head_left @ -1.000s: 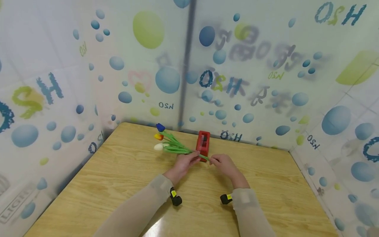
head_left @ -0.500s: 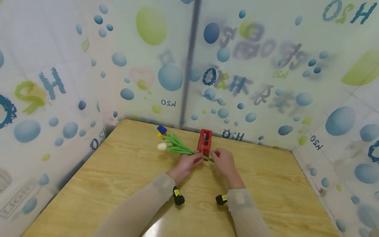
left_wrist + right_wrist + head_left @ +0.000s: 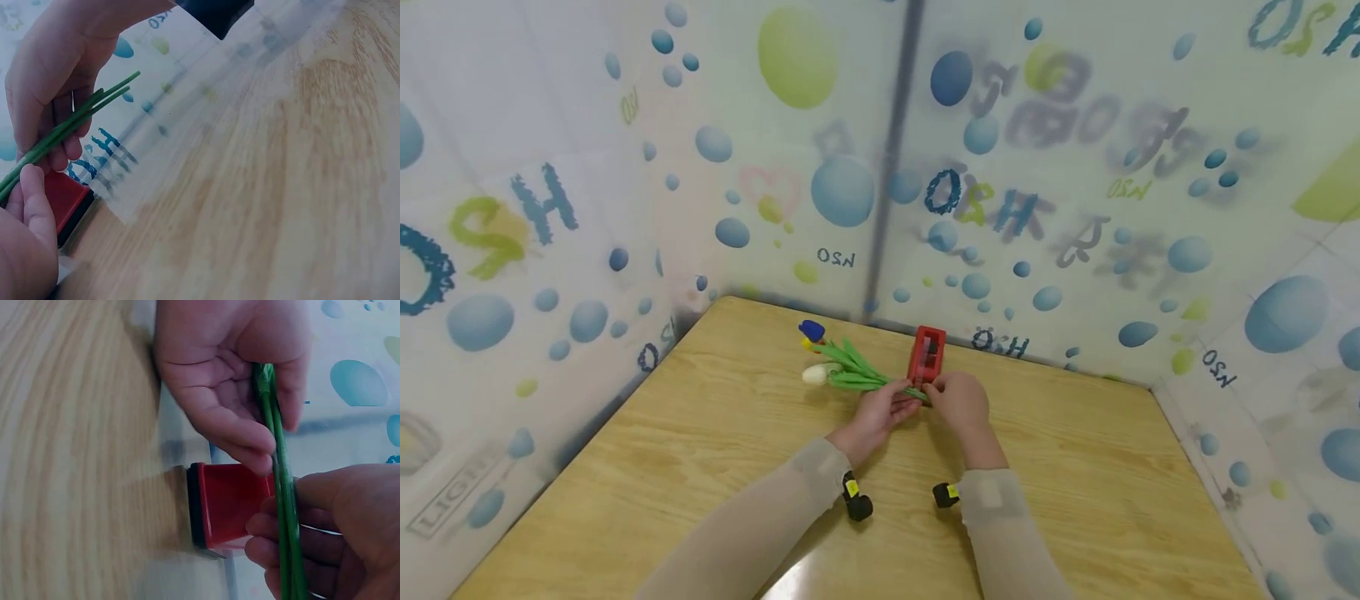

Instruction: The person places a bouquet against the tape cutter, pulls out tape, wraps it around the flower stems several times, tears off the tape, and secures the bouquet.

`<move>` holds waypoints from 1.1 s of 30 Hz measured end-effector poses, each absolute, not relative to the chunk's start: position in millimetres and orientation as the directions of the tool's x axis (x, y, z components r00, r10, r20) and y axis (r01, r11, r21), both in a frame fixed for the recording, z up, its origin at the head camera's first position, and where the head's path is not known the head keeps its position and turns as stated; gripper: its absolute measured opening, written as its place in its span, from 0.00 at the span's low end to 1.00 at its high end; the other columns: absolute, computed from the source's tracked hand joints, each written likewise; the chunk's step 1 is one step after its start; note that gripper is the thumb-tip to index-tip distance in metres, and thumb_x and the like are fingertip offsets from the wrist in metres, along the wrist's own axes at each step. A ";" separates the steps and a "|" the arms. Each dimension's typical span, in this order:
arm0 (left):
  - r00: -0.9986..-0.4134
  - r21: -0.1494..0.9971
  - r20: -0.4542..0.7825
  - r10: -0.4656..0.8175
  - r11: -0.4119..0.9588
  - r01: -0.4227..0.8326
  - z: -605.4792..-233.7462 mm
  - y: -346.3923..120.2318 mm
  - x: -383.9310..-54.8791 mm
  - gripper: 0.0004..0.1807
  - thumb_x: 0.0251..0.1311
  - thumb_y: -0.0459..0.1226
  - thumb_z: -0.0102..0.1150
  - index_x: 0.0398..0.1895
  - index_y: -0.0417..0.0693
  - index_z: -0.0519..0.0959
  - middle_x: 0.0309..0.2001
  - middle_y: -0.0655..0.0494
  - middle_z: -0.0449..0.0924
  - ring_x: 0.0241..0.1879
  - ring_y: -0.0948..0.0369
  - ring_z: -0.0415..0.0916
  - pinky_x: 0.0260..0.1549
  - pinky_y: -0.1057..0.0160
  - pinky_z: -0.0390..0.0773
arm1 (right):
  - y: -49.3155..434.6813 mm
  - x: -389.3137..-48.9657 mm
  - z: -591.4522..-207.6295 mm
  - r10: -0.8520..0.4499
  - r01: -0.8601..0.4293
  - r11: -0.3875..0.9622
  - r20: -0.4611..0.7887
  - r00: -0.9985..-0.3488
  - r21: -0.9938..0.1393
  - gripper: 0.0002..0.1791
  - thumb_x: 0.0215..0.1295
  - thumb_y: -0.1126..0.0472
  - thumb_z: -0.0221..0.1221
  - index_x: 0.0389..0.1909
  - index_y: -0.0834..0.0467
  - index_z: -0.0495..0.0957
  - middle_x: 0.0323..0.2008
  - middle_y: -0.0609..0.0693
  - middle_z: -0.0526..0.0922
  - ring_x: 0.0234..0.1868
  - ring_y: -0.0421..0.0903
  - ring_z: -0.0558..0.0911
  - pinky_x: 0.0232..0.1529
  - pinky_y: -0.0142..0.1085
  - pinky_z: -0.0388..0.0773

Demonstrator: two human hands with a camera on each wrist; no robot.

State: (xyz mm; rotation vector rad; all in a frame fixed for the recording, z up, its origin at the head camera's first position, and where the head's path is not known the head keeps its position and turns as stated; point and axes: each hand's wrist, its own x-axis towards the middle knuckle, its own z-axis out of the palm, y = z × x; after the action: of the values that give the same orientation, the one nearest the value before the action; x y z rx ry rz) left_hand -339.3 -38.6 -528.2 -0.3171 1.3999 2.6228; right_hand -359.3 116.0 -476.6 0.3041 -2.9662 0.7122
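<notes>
My left hand (image 3: 880,414) holds a small bunch of tulips (image 3: 857,371), its thumb lying along the green stems (image 3: 62,130) in the left wrist view. The blue bloom (image 3: 811,330), a partly hidden yellow-orange one and the white bloom (image 3: 816,375) point left, away from the hands. Curled fingers of my right hand (image 3: 962,406) meet at the stems' lower part, thumb on one side and fingertips on the other in the right wrist view. Just behind the hands stands a red tape dispenser (image 3: 928,343); its near end (image 3: 228,503) shows behind the stems.
The wooden table (image 3: 737,450) reaches back to a patterned sheet wall (image 3: 760,250) with bubbles and lettering. Side walls flank it. A small black camera (image 3: 857,506) sits on the left wrist, and another black camera (image 3: 946,495) on the right.
My right hand has shifted left, from beside the stem ends to right at the stems, close to the left hand. The left hand keeps its hold. The head view has turned slightly.
</notes>
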 end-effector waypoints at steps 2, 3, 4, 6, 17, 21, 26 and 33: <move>-0.964 0.799 -0.265 0.031 -0.552 -0.238 -526.3 -37.5 -339.0 0.14 0.78 0.36 0.56 0.55 0.32 0.80 0.40 0.51 0.85 0.37 0.61 0.84 0.44 0.68 0.89 | 116.6 -358.8 -475.4 -0.191 -0.229 0.880 0.131 -0.973 -0.416 0.15 0.75 0.52 0.65 0.30 0.55 0.90 0.23 0.46 0.86 0.23 0.42 0.76 0.24 0.32 0.71; -0.963 0.798 -0.266 0.030 -0.553 -0.238 -525.6 -37.1 -339.1 0.15 0.78 0.36 0.56 0.55 0.32 0.79 0.38 0.51 0.85 0.36 0.62 0.84 0.42 0.69 0.89 | 117.0 -359.1 -475.6 -0.190 -0.226 0.876 0.125 -0.974 -0.427 0.15 0.75 0.53 0.65 0.31 0.55 0.91 0.24 0.47 0.86 0.23 0.43 0.76 0.25 0.32 0.71; -0.964 0.798 -0.264 0.030 -0.554 -0.236 -525.1 -36.8 -339.0 0.15 0.78 0.36 0.55 0.56 0.31 0.79 0.37 0.52 0.85 0.36 0.62 0.84 0.41 0.70 0.88 | 117.5 -359.3 -476.0 -0.186 -0.219 0.868 0.116 -0.976 -0.445 0.14 0.76 0.53 0.65 0.32 0.56 0.91 0.26 0.47 0.87 0.24 0.43 0.76 0.25 0.32 0.72; -0.965 0.797 -0.261 0.032 -0.557 -0.234 -524.3 -36.2 -339.1 0.15 0.77 0.34 0.56 0.56 0.30 0.79 0.36 0.52 0.84 0.35 0.63 0.83 0.40 0.71 0.88 | 118.0 -359.9 -477.3 -0.168 -0.194 0.845 0.096 -0.981 -0.498 0.14 0.76 0.54 0.64 0.34 0.57 0.91 0.27 0.48 0.87 0.25 0.43 0.76 0.26 0.32 0.72; -0.958 0.818 -0.282 0.053 -0.509 -0.269 -532.5 -43.0 -342.8 0.16 0.77 0.33 0.58 0.59 0.30 0.81 0.40 0.52 0.85 0.37 0.62 0.83 0.42 0.69 0.88 | 101.8 -358.5 -498.9 0.011 -0.051 0.691 0.082 -0.997 -0.721 0.18 0.76 0.52 0.64 0.29 0.59 0.90 0.27 0.51 0.89 0.28 0.46 0.79 0.27 0.32 0.72; -0.962 0.830 -0.265 0.066 -0.492 -0.263 -532.4 -46.1 -342.6 0.16 0.77 0.32 0.57 0.60 0.29 0.80 0.41 0.51 0.86 0.39 0.62 0.84 0.45 0.68 0.89 | 96.5 -356.5 -500.4 0.056 -0.036 0.676 0.100 -0.993 -0.736 0.17 0.75 0.52 0.65 0.30 0.58 0.90 0.28 0.51 0.89 0.29 0.47 0.80 0.29 0.33 0.73; -0.970 0.846 -0.235 0.060 -0.479 -0.235 -530.8 -49.2 -342.6 0.15 0.77 0.33 0.58 0.57 0.29 0.80 0.42 0.52 0.87 0.39 0.62 0.85 0.47 0.67 0.89 | 92.5 -355.9 -500.1 0.066 -0.053 0.642 0.123 -0.990 -0.765 0.15 0.75 0.53 0.64 0.34 0.58 0.90 0.35 0.53 0.91 0.34 0.49 0.83 0.34 0.35 0.78; -0.974 0.854 -0.207 0.087 -0.470 -0.223 -528.2 -51.3 -343.3 0.13 0.78 0.33 0.56 0.56 0.31 0.80 0.40 0.55 0.86 0.39 0.63 0.85 0.46 0.68 0.89 | 94.8 -358.1 -503.5 0.059 -0.061 0.615 0.123 -0.991 -0.786 0.15 0.77 0.52 0.62 0.34 0.57 0.89 0.35 0.52 0.90 0.35 0.48 0.81 0.31 0.33 0.76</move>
State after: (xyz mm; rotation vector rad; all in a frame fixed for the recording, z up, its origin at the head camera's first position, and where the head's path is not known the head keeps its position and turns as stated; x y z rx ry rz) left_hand -343.3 -51.3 -528.2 -0.2008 1.5059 2.5404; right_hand -358.1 94.8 -503.5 0.0009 -2.6985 1.3215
